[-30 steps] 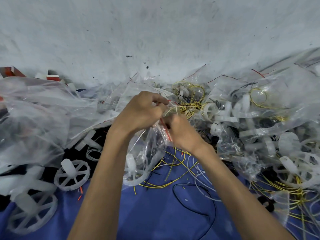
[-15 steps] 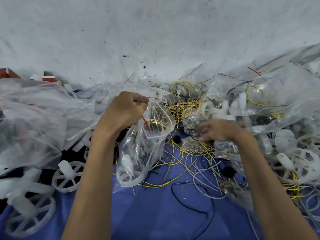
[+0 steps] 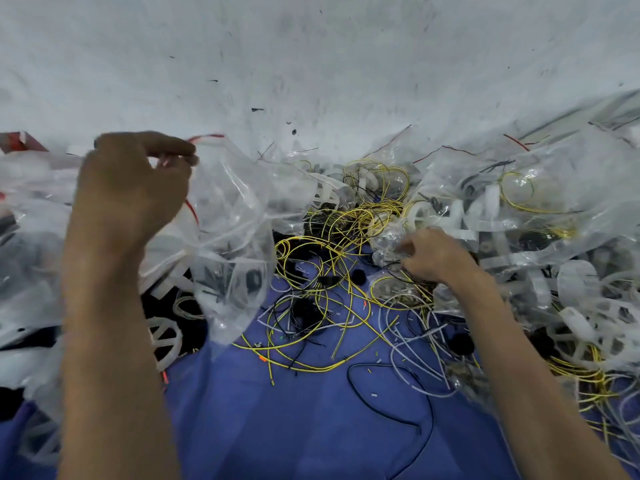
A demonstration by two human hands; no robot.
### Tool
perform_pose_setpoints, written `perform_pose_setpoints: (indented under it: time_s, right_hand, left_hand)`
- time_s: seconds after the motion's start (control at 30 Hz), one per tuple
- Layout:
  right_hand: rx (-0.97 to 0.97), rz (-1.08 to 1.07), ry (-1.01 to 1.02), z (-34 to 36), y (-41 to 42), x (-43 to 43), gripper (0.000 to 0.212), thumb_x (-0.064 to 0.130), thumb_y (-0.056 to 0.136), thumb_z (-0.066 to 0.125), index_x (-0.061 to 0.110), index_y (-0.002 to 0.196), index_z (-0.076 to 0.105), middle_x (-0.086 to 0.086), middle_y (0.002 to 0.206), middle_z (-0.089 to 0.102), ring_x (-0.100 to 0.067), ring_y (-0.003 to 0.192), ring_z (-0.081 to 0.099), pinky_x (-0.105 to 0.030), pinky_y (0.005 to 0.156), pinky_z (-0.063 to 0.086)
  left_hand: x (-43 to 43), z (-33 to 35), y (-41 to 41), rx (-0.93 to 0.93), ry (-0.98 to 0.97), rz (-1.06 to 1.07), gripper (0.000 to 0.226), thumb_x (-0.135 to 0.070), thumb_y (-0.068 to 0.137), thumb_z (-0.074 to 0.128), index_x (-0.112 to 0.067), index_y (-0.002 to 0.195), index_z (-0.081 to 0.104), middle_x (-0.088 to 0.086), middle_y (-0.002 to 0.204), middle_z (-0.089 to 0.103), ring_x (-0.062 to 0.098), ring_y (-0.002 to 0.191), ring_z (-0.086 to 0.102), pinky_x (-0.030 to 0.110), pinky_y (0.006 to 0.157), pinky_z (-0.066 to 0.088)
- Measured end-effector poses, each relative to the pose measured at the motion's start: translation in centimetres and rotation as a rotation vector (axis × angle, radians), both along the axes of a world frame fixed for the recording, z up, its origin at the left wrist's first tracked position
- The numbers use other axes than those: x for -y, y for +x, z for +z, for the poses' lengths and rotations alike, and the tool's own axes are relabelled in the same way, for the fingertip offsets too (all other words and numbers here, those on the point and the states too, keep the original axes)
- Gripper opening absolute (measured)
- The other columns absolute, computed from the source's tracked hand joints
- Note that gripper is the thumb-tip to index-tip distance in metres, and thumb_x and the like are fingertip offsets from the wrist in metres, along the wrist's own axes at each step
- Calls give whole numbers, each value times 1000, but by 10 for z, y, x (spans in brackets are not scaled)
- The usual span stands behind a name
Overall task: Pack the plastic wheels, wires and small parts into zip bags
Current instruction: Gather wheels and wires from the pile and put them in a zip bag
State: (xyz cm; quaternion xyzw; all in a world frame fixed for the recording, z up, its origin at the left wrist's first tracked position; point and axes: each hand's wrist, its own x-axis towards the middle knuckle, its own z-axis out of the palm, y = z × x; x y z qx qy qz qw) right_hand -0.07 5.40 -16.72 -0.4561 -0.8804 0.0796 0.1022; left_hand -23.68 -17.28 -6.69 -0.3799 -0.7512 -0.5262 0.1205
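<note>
My left hand [image 3: 133, 188] pinches the red-striped top edge of a clear zip bag [image 3: 232, 251], which hangs open at the left with dark small parts inside. My right hand [image 3: 434, 256] is down in the pile at centre right, fingers curled around a small crumpled clear packet [image 3: 388, 242] and thin wires. Loose yellow wires [image 3: 325, 244] tangle between the two hands. White plastic wheels [image 3: 166, 336] lie at the lower left, partly under my left arm.
A blue cloth [image 3: 294, 420] covers the near surface, with a black wire [image 3: 391, 414] and white wires [image 3: 412, 362] on it. Filled clear bags [image 3: 540, 202] of wheels and wires are heaped at the right, more bags [image 3: 31, 244] at the left. A grey wall [image 3: 311, 64] stands behind.
My hands have separated. The left lifted the zip bag up and to the left; the right let go of the bag and reached right into the pile of wires and packets.
</note>
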Motion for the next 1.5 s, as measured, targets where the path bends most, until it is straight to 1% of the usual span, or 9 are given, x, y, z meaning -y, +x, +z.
perform_pose_setpoints:
  time_s: [0.17, 0.33, 0.47, 0.6, 0.77, 0.9, 1.07, 1.3, 1.5]
  right_hand:
    - [-131, 468, -143, -5, -46, 46, 26, 22, 89, 60, 12, 112, 66, -7, 110, 65, -18, 99, 58, -30, 90, 44]
    - [101, 453, -97, -50, -75, 59, 32, 28, 92, 52, 17, 122, 56, -6, 122, 48, -27, 118, 46, -43, 99, 40]
    - [213, 386, -113, -38, -74, 51, 12, 18, 84, 57, 18, 93, 65, -9, 105, 62, -28, 100, 59, -41, 86, 50]
    - [394, 412, -452, 1, -77, 36, 4, 15, 85, 64, 14, 84, 68, 3, 75, 67, -8, 65, 65, -17, 53, 48]
    - [-21, 323, -92, 10, -139, 1, 22, 19, 88, 59, 8, 106, 66, -6, 101, 67, -17, 86, 61, -24, 74, 44]
    - [-23, 151, 15, -37, -175, -10, 29, 17, 86, 57, 3, 111, 61, -16, 111, 61, -32, 110, 52, -39, 90, 47]
    - [-357, 202, 263, -37, -161, -6, 16, 12, 88, 60, 11, 99, 72, -11, 98, 67, -29, 93, 59, -41, 84, 49]
    - [-1095, 101, -462, 37, -68, 9, 16, 19, 91, 57, 16, 81, 69, 5, 76, 70, -11, 72, 65, -23, 66, 51]
    - [-1048, 194, -618, 73, -17, 37, 29, 15, 93, 47, 13, 66, 59, -6, 80, 68, -13, 70, 65, -22, 59, 51]
  left_hand:
    - [-1, 2, 10, -101, -121, 30, 24, -22, 75, 57, -31, 93, 71, -14, 87, 63, 10, 69, 54, 20, 72, 41]
    - [-27, -21, 9, -71, -443, -72, 29, -9, 79, 61, -19, 105, 70, -1, 106, 66, 15, 99, 57, 19, 84, 35]
    - [-27, -33, -6, 43, -473, -53, 29, -5, 79, 62, -17, 104, 70, 1, 102, 64, 15, 92, 54, 21, 81, 36]
    - [-22, -38, -16, 80, -434, -9, 30, -5, 77, 61, -18, 101, 72, 1, 100, 65, 15, 90, 54, 21, 79, 36]
    - [-23, -40, -17, 70, -449, -11, 31, -5, 77, 59, -21, 101, 71, -2, 105, 66, 12, 88, 52, 21, 75, 34]
    - [-24, -42, -17, 31, -472, -33, 31, -9, 77, 59, -23, 103, 70, -3, 114, 65, 13, 97, 54, 20, 79, 34]
    - [-21, -40, -20, 47, -474, -45, 31, -9, 78, 59, -23, 103, 69, -6, 108, 64, 9, 93, 50, 20, 80, 34]
    - [-31, -35, -6, 10, -429, -148, 28, -11, 79, 60, -21, 103, 70, -10, 99, 63, 8, 101, 55, 17, 82, 33]
    - [-56, -36, 25, -12, -484, -357, 26, -20, 84, 60, -23, 108, 68, -10, 102, 57, 6, 81, 52, 21, 77, 37]
